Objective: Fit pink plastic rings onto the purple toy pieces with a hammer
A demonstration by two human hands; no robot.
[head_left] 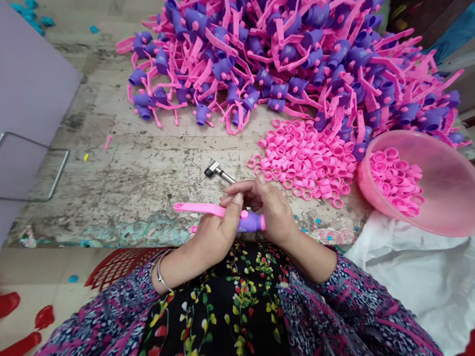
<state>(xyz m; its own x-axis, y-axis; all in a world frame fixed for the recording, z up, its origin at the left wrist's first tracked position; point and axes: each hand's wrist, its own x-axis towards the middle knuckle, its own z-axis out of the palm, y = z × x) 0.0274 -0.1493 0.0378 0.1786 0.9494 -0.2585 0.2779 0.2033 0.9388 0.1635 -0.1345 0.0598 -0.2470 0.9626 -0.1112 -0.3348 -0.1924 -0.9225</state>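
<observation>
My left hand point(217, 228) is closed around a purple and pink plastic part point(251, 222), its thumb lying along the top. The part's long pink arm point(198, 208) sticks out to the left, and a pink band rims its right end. My right hand point(275, 209) cups that right end, with fingers bent behind the part and the thumb raised; its grip is partly hidden. Just beyond my fingers lies a small metal hammer-like tool point(219, 171) with a black tip. Loose pink rings point(305, 158) are heaped past my right hand.
A big pile of purple and pink parts point(281, 43) covers the far side of the worn table point(88, 182). On the right stands a pink bowl point(455, 189) holding more rings, above white cloth point(430, 273). A lilac panel point(9, 83) with a wire handle point(60, 175) borders the left.
</observation>
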